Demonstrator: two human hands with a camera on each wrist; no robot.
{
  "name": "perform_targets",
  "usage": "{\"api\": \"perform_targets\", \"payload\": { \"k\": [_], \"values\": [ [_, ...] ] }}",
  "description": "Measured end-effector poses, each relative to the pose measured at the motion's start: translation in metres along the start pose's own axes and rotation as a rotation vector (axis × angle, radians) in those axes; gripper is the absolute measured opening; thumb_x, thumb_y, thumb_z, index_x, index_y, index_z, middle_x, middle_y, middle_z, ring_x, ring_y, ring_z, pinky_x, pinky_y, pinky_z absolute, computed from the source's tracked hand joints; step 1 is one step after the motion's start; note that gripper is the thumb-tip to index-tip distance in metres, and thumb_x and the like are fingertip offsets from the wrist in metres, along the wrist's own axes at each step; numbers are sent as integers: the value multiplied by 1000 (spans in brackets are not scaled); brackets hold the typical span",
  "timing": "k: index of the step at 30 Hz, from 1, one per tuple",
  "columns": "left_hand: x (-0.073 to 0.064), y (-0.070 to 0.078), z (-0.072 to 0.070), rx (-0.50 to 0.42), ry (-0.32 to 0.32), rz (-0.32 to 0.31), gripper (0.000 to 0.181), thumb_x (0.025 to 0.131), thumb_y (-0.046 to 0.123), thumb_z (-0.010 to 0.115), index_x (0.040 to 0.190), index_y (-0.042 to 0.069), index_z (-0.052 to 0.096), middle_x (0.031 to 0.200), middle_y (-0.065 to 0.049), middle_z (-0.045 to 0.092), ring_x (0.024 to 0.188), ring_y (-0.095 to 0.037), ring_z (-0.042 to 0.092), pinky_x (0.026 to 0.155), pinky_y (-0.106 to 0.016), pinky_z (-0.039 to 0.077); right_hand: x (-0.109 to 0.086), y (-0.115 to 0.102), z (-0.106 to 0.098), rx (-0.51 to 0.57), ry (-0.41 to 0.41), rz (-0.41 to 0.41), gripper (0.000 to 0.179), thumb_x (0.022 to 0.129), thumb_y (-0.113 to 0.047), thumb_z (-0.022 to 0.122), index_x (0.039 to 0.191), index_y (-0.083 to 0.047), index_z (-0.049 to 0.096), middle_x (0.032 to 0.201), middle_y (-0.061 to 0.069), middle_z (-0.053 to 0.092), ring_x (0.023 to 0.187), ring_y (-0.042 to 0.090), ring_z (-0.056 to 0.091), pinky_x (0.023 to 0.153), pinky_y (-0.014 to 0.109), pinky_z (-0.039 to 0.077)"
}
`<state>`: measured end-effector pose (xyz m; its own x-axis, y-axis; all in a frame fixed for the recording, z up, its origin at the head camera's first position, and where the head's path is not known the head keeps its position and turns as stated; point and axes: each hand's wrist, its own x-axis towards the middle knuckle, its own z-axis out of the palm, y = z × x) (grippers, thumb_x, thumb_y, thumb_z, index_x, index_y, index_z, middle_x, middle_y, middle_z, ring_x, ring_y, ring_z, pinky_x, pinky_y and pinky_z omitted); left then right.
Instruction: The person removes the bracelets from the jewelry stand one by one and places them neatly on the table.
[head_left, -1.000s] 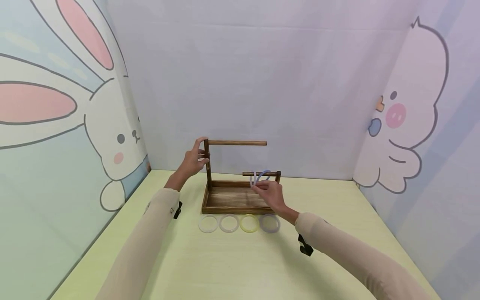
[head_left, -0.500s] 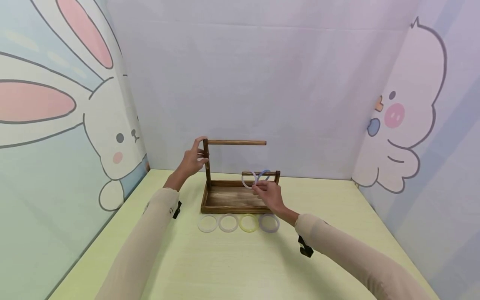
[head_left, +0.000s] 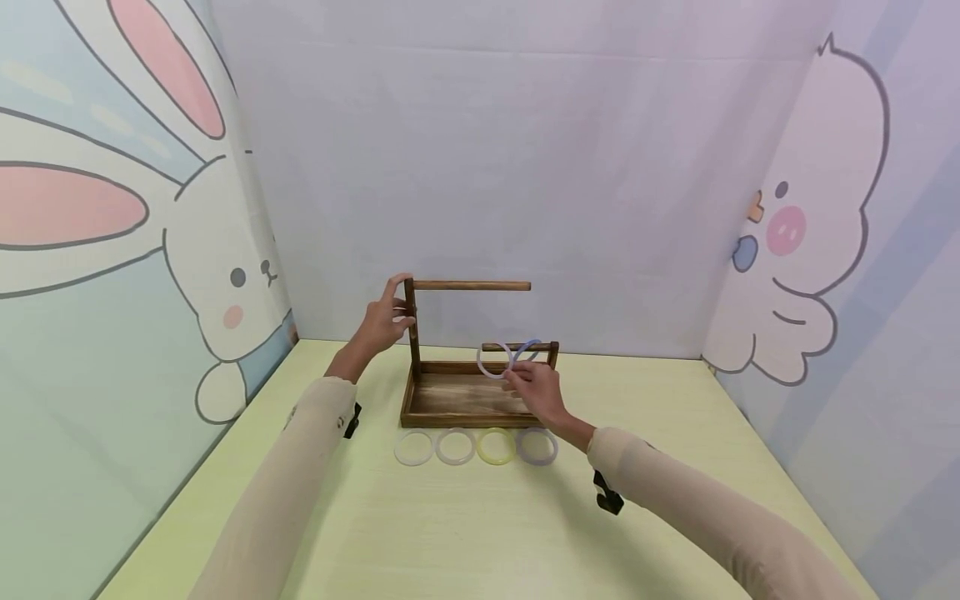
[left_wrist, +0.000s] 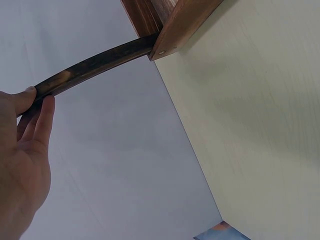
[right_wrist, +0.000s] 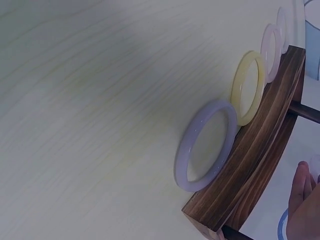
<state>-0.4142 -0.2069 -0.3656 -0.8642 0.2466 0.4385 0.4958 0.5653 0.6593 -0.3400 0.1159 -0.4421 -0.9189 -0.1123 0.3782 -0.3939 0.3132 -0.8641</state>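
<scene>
My left hand (head_left: 384, 321) grips the tall left post (left_wrist: 95, 65) of a dark wooden bangle rack (head_left: 465, 421), near its top. Thumb and fingers lie on either side of the post in the left wrist view. With my right hand (head_left: 537, 390) I pinch a pale, whitish-lilac bangle (head_left: 479, 364) by its right edge, its face toward me. It overlaps the free left end of the low bar (head_left: 489, 346); whether the bar passes through it I cannot tell. A blue bangle (head_left: 530, 343) hangs on that bar, just right of the pale one.
Along the rack's front edge lie a purple bangle (right_wrist: 187, 155), a yellow bangle (right_wrist: 237, 90), a pinkish-white bangle (right_wrist: 266, 50) and a clear-white bangle (head_left: 397, 457). A longer bar (head_left: 472, 285) juts right from the tall post. A curtain wall (head_left: 480, 167) stands behind.
The pale bangle has turned from nearly edge-on to facing me and shifted slightly left in my right fingers. My left hand stays on the post.
</scene>
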Motion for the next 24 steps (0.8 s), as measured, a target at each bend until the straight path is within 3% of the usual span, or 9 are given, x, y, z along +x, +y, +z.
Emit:
{"api": "perform_targets", "payload": {
  "k": [10,19,24],
  "values": [
    [1,-2,0,3,5,-10,83,98,-7,66,159,26,22,128,-29,66,124,-44,64,96,-56,57,0,-8,2,26,6,18,14,100,0,68,109,8,76,96,24,77,80,35,78,66,32,64],
    [-2,3,-1,14,5,-27,83,99,-6,66,160,27,21,129,-30,65,125,-44,63,97,-57,56,0,-13,5,56,-9,14,18,100,1,67,113,10,74,99,28,75,83,41,77,72,49,63],
    [-3,6,-1,16,-3,-34,84,99,-7,65,161,26,21,129,-29,64,126,-45,62,99,-57,55,0,-14,5,66,-26,51,21,101,-2,66,119,8,73,102,25,76,83,35,78,78,56,61]
  ]
}}
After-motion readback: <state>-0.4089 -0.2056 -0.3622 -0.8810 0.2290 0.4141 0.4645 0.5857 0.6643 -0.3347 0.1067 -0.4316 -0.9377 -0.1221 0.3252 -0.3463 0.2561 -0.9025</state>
